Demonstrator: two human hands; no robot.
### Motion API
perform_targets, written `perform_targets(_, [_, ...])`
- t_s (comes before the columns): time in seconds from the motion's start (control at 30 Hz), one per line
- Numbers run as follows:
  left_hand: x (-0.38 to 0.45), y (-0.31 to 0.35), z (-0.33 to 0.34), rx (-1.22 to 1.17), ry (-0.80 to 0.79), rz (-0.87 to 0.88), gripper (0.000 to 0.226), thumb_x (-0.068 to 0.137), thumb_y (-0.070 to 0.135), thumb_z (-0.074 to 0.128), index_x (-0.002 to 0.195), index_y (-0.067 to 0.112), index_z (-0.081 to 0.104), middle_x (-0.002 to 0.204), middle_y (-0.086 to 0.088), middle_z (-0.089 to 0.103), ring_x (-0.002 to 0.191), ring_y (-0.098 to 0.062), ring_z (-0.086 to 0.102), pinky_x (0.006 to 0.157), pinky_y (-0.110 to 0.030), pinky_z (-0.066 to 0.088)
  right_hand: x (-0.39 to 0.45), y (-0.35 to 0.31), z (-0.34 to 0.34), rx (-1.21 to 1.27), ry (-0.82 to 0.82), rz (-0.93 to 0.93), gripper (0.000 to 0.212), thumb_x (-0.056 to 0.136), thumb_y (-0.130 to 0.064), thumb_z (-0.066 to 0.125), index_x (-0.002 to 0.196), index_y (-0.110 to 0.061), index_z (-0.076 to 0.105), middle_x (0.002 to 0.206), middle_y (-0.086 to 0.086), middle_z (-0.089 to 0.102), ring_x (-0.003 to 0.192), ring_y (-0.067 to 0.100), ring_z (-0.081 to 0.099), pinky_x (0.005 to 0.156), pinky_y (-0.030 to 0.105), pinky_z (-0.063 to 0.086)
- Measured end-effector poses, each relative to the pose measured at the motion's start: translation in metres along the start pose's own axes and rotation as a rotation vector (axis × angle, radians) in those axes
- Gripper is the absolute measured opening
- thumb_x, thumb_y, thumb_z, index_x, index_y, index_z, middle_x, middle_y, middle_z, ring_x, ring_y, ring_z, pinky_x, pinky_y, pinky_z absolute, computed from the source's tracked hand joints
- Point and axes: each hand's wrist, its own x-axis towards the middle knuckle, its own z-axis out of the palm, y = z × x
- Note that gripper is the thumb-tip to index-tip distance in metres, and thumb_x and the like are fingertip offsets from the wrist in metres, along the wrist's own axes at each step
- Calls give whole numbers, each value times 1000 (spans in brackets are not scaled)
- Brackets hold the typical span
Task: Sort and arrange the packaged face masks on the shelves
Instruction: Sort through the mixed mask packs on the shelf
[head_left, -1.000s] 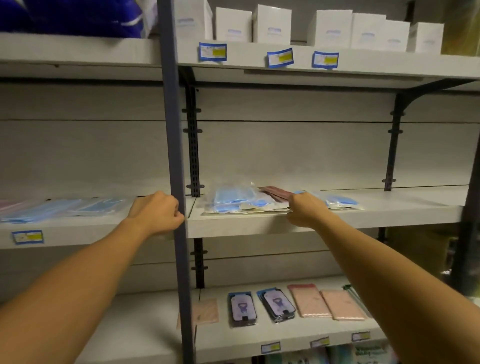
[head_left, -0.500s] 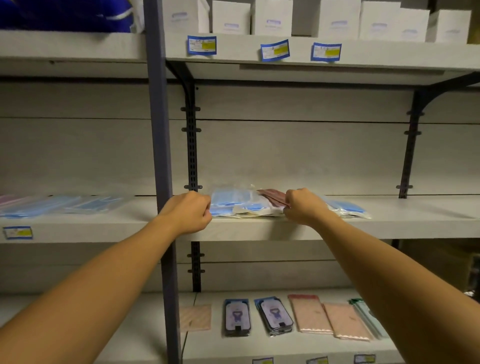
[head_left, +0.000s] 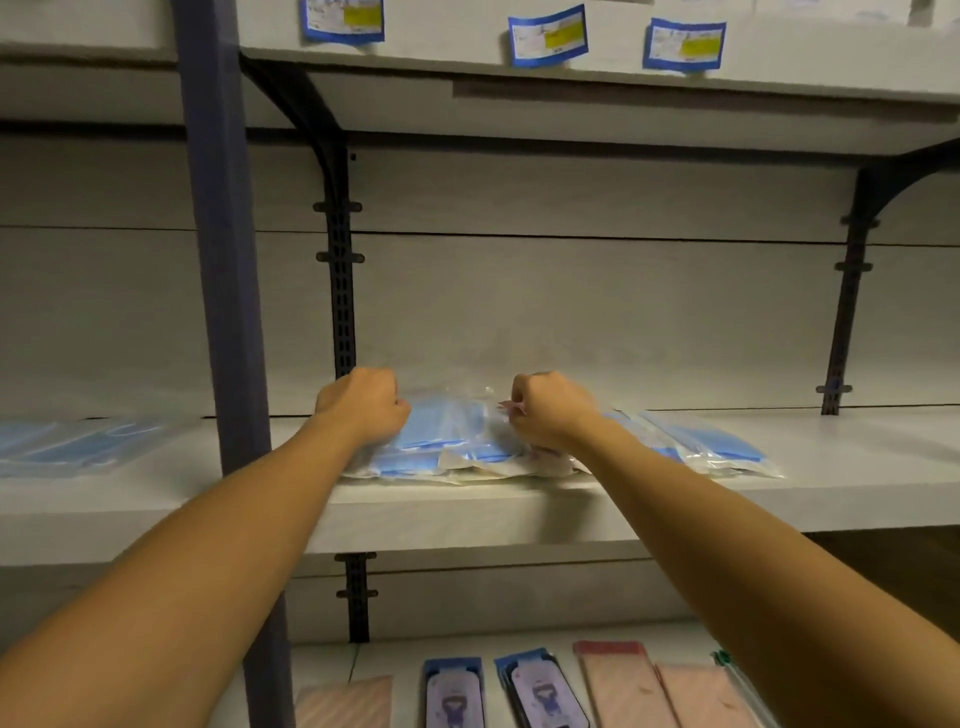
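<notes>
On middle shelf (head_left: 519, 512), centre bay: pile of face masks (head_left: 447, 441) in clear bags, mostly blue, lying flat and overlapping near the front edge. Left hand (head_left: 363, 405) set on left end of pile, fingers curled into the plastic; whether pinching a bag or only pressing, could not be told. Right hand (head_left: 553, 410) set on right part of same pile, fingers curled, a pinkish scrap of packet (head_left: 511, 408) pinched at the knuckles. Both forearms bare, reaching up from the lower corners.

Just right of right hand, same shelf: second lot of blue masks (head_left: 717, 447) in clear bags, partly hidden behind the wrist, touching or overlapping the centre pile.

Left bay, same level, beyond the blue-grey post (head_left: 223, 260): further bagged blue masks (head_left: 67, 447), blurred.

Upper shelf edge: three blue-bordered labels (head_left: 548, 35) with yellow patches, print unreadable.

Lower shelf: two dark packets (head_left: 452, 693) with pale figure design, side by side; pink packets (head_left: 623, 686) to their right; one striped pink packet (head_left: 345, 701) to their left.

Back wall: black slotted upright (head_left: 343, 291) and black bracket (head_left: 852, 291).
</notes>
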Motion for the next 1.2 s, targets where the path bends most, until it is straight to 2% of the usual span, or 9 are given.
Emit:
perform_targets(0.13, [27, -3, 18, -6, -68, -83, 36, 92, 51, 54, 105, 18, 59, 103, -4, 62, 92, -27, 62, 77, -36, 54, 25, 2, 17, 19, -28, -27, 26, 94, -29, 53, 112, -13, 62, 115, 12, 63, 97, 33, 61, 77, 36, 50])
perform_targets(0.27, [40, -7, 36, -30, -3, -219, 49, 87, 62, 54, 81, 14, 64, 84, -2, 62, 79, -24, 62, 66, -30, 51, 50, 4, 28, 63, -88, -30, 39, 92, -42, 54, 122, -19, 63, 127, 8, 61, 110, 31, 60, 91, 41, 52])
perform_targets(0.37, [40, -10, 47, 8, 56, -265, 57, 85, 66, 51, 88, 13, 69, 96, -4, 63, 88, -26, 62, 71, -34, 54, 61, 6, 34, 89, -162, -38, 52, 91, -57, 50, 133, -28, 62, 137, 6, 55, 121, 31, 55, 101, 44, 47])
perform_targets(0.53, [41, -14, 64, -99, 15, -349, 50, 80, 63, 59, 88, 16, 71, 97, -3, 68, 85, -23, 64, 66, -28, 52, 74, 14, 53, 158, -205, -73, 43, 93, -65, 48, 124, -43, 68, 128, 4, 55, 122, 27, 53, 105, 41, 43])
perform_targets(0.7, [46, -9, 66, -163, 69, -285, 19, 87, 40, 69, 95, 25, 76, 99, 2, 71, 92, -23, 66, 73, -30, 54, 82, 25, 59, 311, -155, -64, 26, 89, -54, 65, 105, -39, 78, 113, -7, 73, 102, 18, 63, 90, 32, 52])
perform_targets(0.87, [48, -11, 66, -336, 246, -211, 9, 95, 29, 62, 100, 24, 67, 91, -3, 69, 85, -29, 63, 74, -37, 55, 83, 25, 62, 404, -37, -25, 17, 92, -37, 68, 102, -31, 81, 106, -8, 76, 97, 17, 65, 85, 33, 54])
perform_targets(0.97, [49, -13, 66, -416, 296, -219, 12, 103, 27, 51, 103, 16, 54, 79, -7, 59, 71, -25, 56, 60, -34, 45, 86, 25, 62, 547, 43, 26, 15, 92, -30, 69, 97, -27, 82, 99, -7, 77, 91, 15, 66, 82, 32, 56])
perform_targets(1.1, [54, -15, 67, -568, 279, -229, 19, 106, 22, 49, 119, 9, 51, 96, -15, 57, 69, -17, 48, 57, -27, 36, 87, 26, 61, 727, 178, 95, 16, 92, -21, 67, 89, -19, 82, 81, -1, 77, 81, 12, 67, 72, 23, 53])
perform_targets(1.2, [52, -13, 62, -719, 296, -253, 28, 105, 21, 53, 130, 10, 49, 95, -10, 56, 69, -11, 49, 54, -18, 38, 93, 27, 63, 987, 180, 247, 16, 89, -24, 73, 101, -14, 77, 73, 4, 73, 66, 17, 66, 64, 26, 51])
